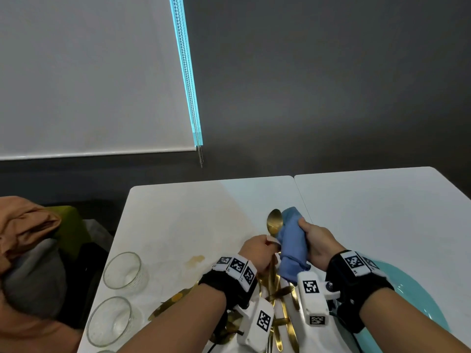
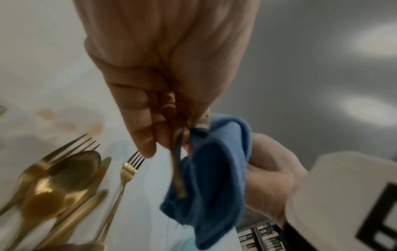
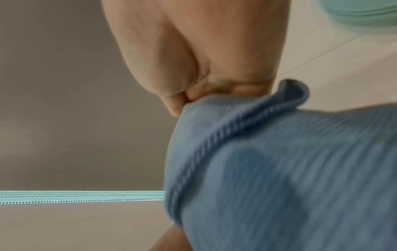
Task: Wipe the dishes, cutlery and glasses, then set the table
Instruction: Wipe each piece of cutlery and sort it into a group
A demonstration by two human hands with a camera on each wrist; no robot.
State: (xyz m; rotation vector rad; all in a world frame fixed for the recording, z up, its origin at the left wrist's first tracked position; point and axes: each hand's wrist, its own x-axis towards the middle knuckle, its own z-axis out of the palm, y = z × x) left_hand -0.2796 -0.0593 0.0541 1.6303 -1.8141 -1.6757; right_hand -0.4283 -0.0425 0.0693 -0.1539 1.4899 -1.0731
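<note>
Below the wrists, loose gold cutlery (image 1: 285,319) lies on the white table (image 1: 193,215), with the turquoise plate (image 1: 407,296) under the right forearm and two glasses (image 1: 122,270) well off to the left. The left hand (image 1: 257,253) pinches the gold spoon (image 1: 274,221) by its handle. The right hand (image 1: 317,244) grasps the bunched blue cloth (image 1: 293,248) against the spoon, whose bowl points away beyond both hands.

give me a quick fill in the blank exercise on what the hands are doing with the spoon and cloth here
1. The left hand holds a gold ____ by its handle.
2. The right hand grips a ____ cloth wrapped around the handle.
3. Two empty ____ stand at the left edge of the table.
4. More gold cutlery lies on the ____ below the hands.

Answers: spoon; blue; glasses; table
</note>
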